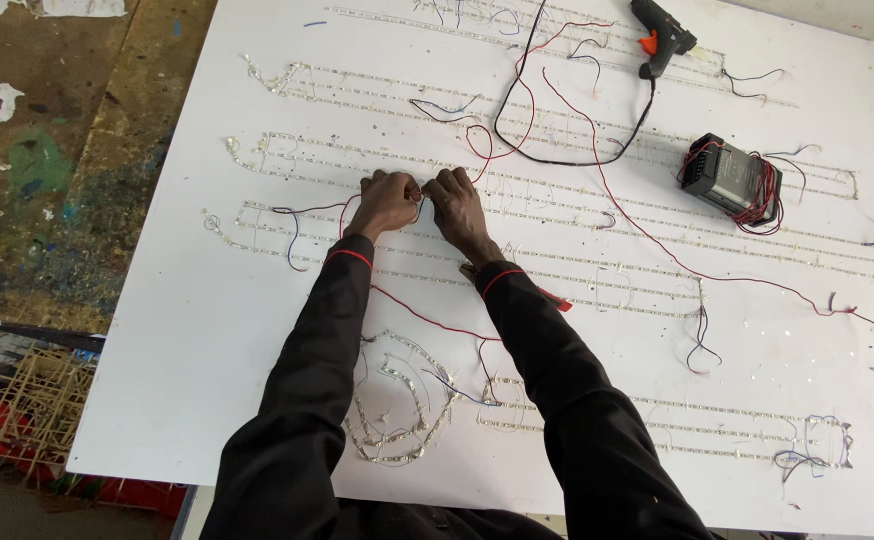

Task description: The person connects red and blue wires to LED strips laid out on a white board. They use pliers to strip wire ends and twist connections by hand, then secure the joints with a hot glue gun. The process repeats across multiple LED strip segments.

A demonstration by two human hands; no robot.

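While both arms stretch across the white board (157, 330), the left hand (385, 203) and right hand (459, 208) meet fingertip to fingertip, pinching a thin wire (423, 203) just above an LED strip (557, 222), apparently to join its ends

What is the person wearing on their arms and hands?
Long black sleeves cover both arms down to the wrists. Each cuff has a thin red edge. The left hand and right hand are bare: no gloves, and no rings or watch that I can see.
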